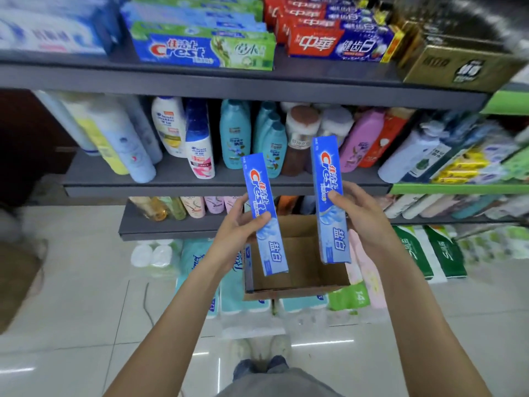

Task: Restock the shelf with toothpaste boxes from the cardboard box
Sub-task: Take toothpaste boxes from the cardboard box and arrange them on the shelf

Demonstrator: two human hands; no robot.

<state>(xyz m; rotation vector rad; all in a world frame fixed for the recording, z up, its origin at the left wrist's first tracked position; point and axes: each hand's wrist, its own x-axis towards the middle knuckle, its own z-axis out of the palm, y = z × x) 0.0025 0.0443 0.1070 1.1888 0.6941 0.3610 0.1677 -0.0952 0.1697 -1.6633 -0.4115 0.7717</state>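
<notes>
My left hand (239, 229) grips a blue Crest toothpaste box (264, 216) near its middle, thumb on the front, the box standing almost upright. My right hand (362, 216) grips a second blue Crest toothpaste box (329, 202) the same way, a little higher. Both boxes hang above the open cardboard box (300, 270), which sits on stacked tissue packs below; its inside looks bare. The toothpaste shelf (200, 78) runs across the top, with Crest boxes (200, 50) and red and blue boxes (337, 38) on it.
Shampoo bottles (200, 138) fill the shelf below the toothpaste, with smaller bottles one level lower. Gold cartons (458, 58) sit at the top right. Tissue and paper packs (429, 253) crowd the floor by the shelving. White tiled floor lies under me.
</notes>
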